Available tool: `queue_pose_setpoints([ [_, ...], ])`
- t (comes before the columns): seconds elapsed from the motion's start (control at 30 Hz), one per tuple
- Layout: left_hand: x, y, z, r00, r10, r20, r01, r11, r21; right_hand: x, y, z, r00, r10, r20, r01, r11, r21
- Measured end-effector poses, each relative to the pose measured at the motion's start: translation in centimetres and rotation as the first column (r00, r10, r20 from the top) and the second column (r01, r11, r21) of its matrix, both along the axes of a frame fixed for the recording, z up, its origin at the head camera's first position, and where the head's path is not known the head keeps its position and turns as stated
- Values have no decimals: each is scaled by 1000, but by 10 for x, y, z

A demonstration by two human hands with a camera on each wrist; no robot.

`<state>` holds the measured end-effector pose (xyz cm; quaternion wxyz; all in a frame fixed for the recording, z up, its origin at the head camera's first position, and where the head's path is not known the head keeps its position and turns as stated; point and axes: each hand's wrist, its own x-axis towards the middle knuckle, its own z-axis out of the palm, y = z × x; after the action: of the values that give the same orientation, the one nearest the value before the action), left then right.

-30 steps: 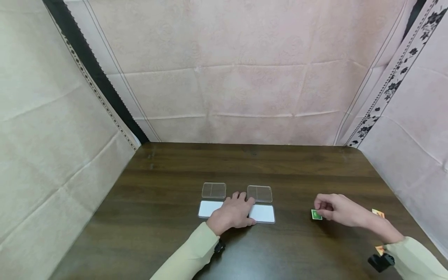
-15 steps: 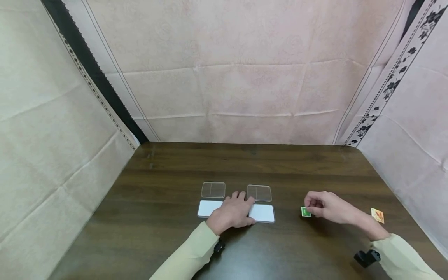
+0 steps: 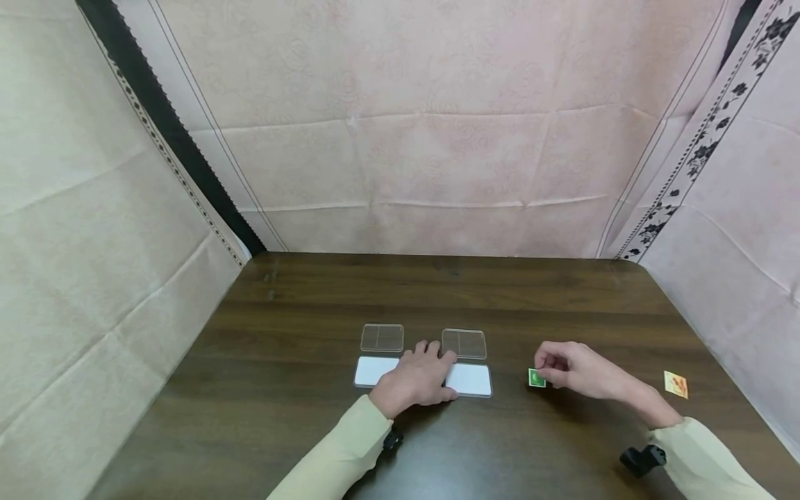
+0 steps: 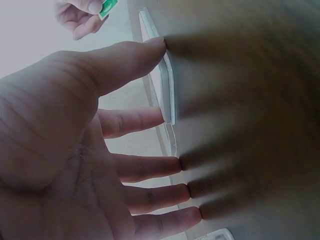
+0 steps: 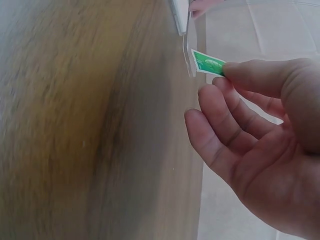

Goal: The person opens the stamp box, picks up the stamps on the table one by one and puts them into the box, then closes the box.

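Note:
Between thumb and fingers my right hand (image 3: 571, 368) pinches a small green card with a white border (image 3: 536, 378), like a postage stamp, above the table. The right wrist view shows the green card (image 5: 208, 63) sticking out past the thumb tip. My left hand (image 3: 417, 376) rests with spread fingers between two white rectangular pieces. Its thumb lies at the near corner of the right white piece (image 3: 470, 380); its other fingertips are down on the table in the left wrist view. The left white piece (image 3: 373, 371) is partly covered by this hand.
Behind the white pieces lie two clear, shallow lids or trays, one on the left (image 3: 382, 338) and one on the right (image 3: 464, 344). A small orange picture card (image 3: 676, 384) lies at the right of the brown wooden table (image 3: 281, 417). Pale cloths hang around the table.
My right hand has moved left with the green card, away from the orange card, which is now fully uncovered. The left hand stays in place.

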<state>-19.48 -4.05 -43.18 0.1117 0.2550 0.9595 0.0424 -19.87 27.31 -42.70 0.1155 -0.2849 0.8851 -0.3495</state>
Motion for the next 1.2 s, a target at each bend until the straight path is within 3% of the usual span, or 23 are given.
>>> queue_pose_setpoints([
  [0.67, 0, 0, 0, 1000, 9, 6, -9, 1000, -2, -8, -33, -14, 998, 24, 60, -17, 994, -112],
  [1.2, -1, 1, 1, 1000, 16, -1, -16, 1000, -20, -21, -57, -23, 991, 62, 118, -45, 990, -136],
])
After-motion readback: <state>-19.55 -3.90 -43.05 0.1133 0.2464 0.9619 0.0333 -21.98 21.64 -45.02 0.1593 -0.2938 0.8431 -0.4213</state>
